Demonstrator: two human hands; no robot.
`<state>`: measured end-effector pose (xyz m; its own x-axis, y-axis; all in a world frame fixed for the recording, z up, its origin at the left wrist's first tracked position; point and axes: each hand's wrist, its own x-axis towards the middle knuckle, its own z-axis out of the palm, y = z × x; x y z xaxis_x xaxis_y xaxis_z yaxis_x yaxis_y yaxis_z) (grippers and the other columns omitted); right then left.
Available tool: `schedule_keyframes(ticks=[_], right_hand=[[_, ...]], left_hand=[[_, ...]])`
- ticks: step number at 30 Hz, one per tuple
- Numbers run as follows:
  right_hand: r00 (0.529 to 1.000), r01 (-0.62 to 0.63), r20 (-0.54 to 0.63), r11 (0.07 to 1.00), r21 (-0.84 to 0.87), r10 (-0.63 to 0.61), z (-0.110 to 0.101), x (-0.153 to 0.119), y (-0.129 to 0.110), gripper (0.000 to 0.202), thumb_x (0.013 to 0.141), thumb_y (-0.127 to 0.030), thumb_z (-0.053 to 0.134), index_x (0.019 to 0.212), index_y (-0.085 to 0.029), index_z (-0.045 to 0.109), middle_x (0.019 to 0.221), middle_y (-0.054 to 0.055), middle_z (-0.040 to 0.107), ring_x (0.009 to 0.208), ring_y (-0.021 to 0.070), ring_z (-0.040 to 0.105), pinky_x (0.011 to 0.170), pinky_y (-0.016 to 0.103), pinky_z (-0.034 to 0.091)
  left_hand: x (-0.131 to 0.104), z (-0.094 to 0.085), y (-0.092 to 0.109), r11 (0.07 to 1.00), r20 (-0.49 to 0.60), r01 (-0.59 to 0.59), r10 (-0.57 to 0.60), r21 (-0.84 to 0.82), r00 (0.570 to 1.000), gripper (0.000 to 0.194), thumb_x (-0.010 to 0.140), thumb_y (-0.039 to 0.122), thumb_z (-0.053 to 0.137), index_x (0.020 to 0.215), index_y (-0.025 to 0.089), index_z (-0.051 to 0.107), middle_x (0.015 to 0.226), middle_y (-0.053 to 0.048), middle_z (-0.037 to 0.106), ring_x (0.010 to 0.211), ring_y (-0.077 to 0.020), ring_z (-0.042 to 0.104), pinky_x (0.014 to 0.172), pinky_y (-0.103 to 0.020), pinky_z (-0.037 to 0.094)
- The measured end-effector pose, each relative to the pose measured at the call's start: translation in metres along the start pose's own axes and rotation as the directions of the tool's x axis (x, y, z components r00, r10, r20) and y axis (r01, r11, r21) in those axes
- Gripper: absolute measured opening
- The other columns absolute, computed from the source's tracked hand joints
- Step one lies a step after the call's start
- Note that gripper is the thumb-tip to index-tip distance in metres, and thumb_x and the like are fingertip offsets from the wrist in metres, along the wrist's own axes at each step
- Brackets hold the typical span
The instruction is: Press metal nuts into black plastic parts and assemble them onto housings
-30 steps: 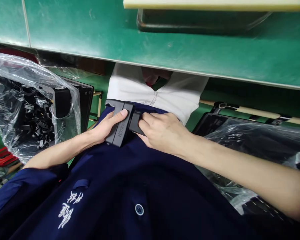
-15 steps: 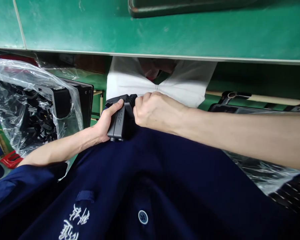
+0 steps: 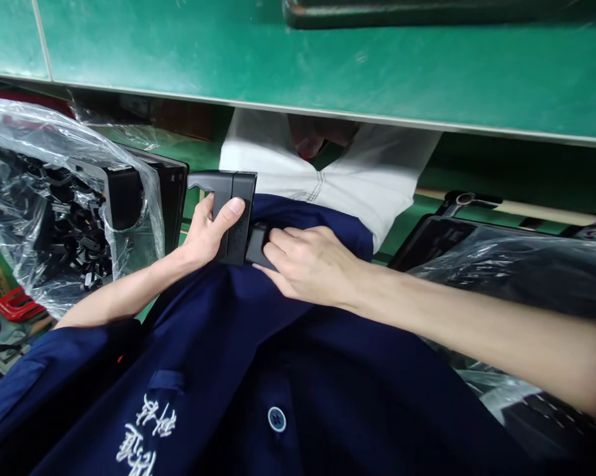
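My left hand (image 3: 206,237) grips a black plastic housing (image 3: 228,188), its thumb lying along the flat face and its fingers behind. The housing has a notched arm jutting out to the left at its top. With fingers curled, my right hand (image 3: 312,264) holds a small black plastic piece (image 3: 256,243) close to the housing's right side, near its lower end. Whether the two parts touch I cannot tell. Both hands are in front of my dark blue jacket (image 3: 298,344), above my lap.
A green bench top (image 3: 178,53) spans the far side, with a dark tray (image 3: 377,12) on it. To the left, a plastic-lined box (image 3: 173,192) holds many small black parts (image 3: 86,231). On the right stands another black bin (image 3: 417,241) with clear plastic film.
The housing has turned in my left hand, so its notched arm now points left. My right hand has shifted slightly right and down, and the small black piece now shows in its fingers.
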<state>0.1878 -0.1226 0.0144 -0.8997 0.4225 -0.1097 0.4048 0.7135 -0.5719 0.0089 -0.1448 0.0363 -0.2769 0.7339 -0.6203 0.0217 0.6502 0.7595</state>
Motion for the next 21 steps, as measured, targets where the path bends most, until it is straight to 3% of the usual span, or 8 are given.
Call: schedule_keyframes(ticks=[3,5,8,10,15,21], right_hand=[[0.977,-0.146,-0.169,0.984,-0.102,0.128,-0.005,-0.005,0.011,0.026,0.090,-0.026,0.048,0.077,-0.009,0.064,0.071,0.012,0.061,0.061,0.0184,0.053,0.049,0.029,0.022],[0.941,-0.201,-0.280,0.979,-0.018,0.188,-0.012,-0.008,0.018,0.034,0.093,-0.034,0.046,0.077,-0.010,0.064,0.070,0.009,0.061,0.059,0.0161,0.051,0.050,0.028,0.028],[0.933,-0.063,-0.346,0.991,0.115,0.099,-0.016,-0.010,0.023,0.037,0.095,-0.039,0.045,0.079,-0.012,0.063,0.070,0.005,0.060,0.059,0.0136,0.052,0.052,0.026,0.034],[0.945,0.020,-0.328,0.995,0.095,0.012,-0.014,-0.009,0.022,0.034,0.094,-0.038,0.047,0.078,-0.013,0.063,0.070,0.005,0.060,0.059,0.0140,0.052,0.051,0.026,0.032],[0.967,0.022,-0.253,0.999,-0.038,-0.031,-0.001,-0.004,0.019,0.030,0.093,-0.033,0.048,0.077,-0.012,0.062,0.065,0.005,0.056,0.057,0.0149,0.049,0.048,0.027,0.022],[0.915,0.121,-0.377,0.989,-0.089,-0.145,0.007,-0.006,0.018,0.032,0.093,-0.032,0.049,0.071,-0.012,0.060,0.065,0.004,0.055,0.057,0.0138,0.048,0.050,0.026,0.027]], left_hand=[[0.002,-0.005,-0.001,0.998,-0.077,0.016,-0.021,-0.062,0.997,0.052,0.059,0.064,0.078,0.082,0.018,0.065,0.071,0.001,0.059,0.069,-0.0147,0.058,0.065,-0.025,0.048],[0.003,-0.007,0.000,0.988,-0.067,0.108,-0.116,-0.112,0.991,0.052,0.058,0.066,0.077,0.074,0.018,0.063,0.061,0.003,0.054,0.054,-0.0111,0.052,0.055,-0.024,0.046],[0.002,-0.009,0.002,0.945,0.093,0.298,-0.288,-0.134,0.953,0.058,0.054,0.072,0.075,0.066,0.017,0.062,0.054,0.002,0.053,0.045,-0.0103,0.047,0.045,-0.024,0.042],[0.000,-0.008,0.002,0.919,0.197,0.374,-0.346,-0.127,0.917,0.060,0.053,0.073,0.074,0.069,0.016,0.064,0.058,-0.001,0.059,0.048,-0.0127,0.052,0.046,-0.025,0.044],[-0.009,-0.009,-0.003,0.945,0.244,0.322,-0.298,-0.062,0.923,0.054,0.059,0.062,0.078,0.081,0.015,0.068,0.064,-0.002,0.064,0.055,-0.0127,0.056,0.052,-0.022,0.047],[-0.012,-0.013,-0.007,0.946,0.305,0.325,-0.314,0.015,0.899,0.053,0.068,0.063,0.072,0.092,0.015,0.070,0.077,-0.005,0.069,0.063,-0.0141,0.060,0.058,-0.023,0.049]])
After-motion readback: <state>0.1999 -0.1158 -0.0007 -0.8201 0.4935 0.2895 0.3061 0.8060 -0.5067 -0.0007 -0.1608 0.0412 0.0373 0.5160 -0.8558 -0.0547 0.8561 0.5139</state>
